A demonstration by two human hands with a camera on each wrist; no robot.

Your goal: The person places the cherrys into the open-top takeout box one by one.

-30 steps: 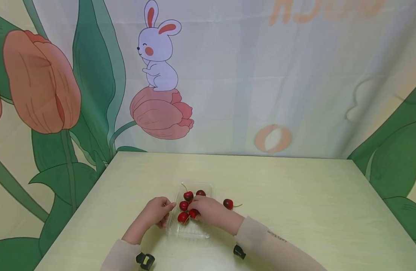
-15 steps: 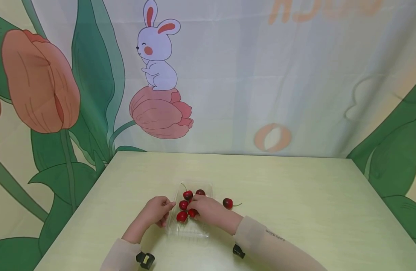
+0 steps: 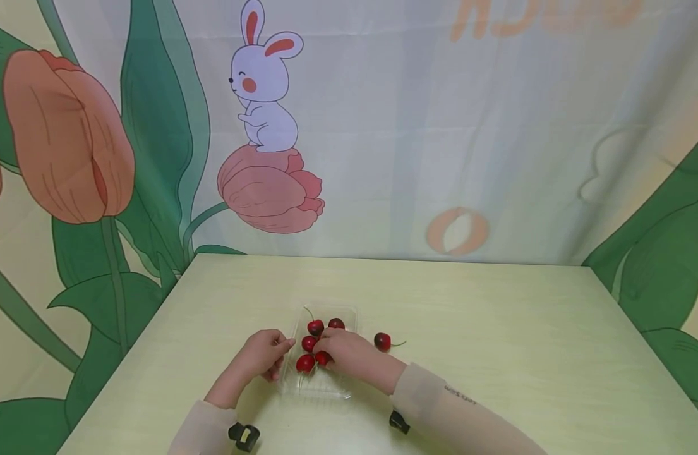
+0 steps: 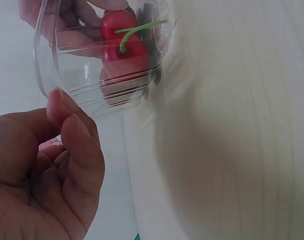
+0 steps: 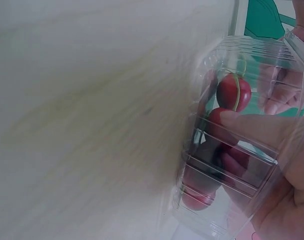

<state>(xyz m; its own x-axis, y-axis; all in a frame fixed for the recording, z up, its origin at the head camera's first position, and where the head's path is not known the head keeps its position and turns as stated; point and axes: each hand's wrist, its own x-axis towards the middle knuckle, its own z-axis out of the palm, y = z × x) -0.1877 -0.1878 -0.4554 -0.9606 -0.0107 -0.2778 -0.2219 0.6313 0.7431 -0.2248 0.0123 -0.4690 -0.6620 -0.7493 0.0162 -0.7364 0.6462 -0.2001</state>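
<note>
In the head view, a shallow clear plastic container (image 3: 333, 387) lies on the table with several dark red cherries (image 3: 306, 363) in it. My left hand (image 3: 261, 355) pinches its left rim between thumb and forefinger, as the left wrist view also shows. Inside the container is my right hand (image 3: 351, 358), thumb and fingers curled about a cherry (image 5: 215, 127) in the right wrist view. That hand partly covers the cherries beneath it. A single cherry (image 3: 383, 342) with a green stem lies on the table, just right of the container.
The pale table (image 3: 496, 328) stretches away to the right and back. Behind it hangs a printed curtain (image 3: 371, 126) with a rabbit and tulips. Black straps with small devices (image 3: 244, 436) sit at both wrists.
Both hands stay almost where they were. One cherry beside the right fingertips has shifted very slightly to the right.
</note>
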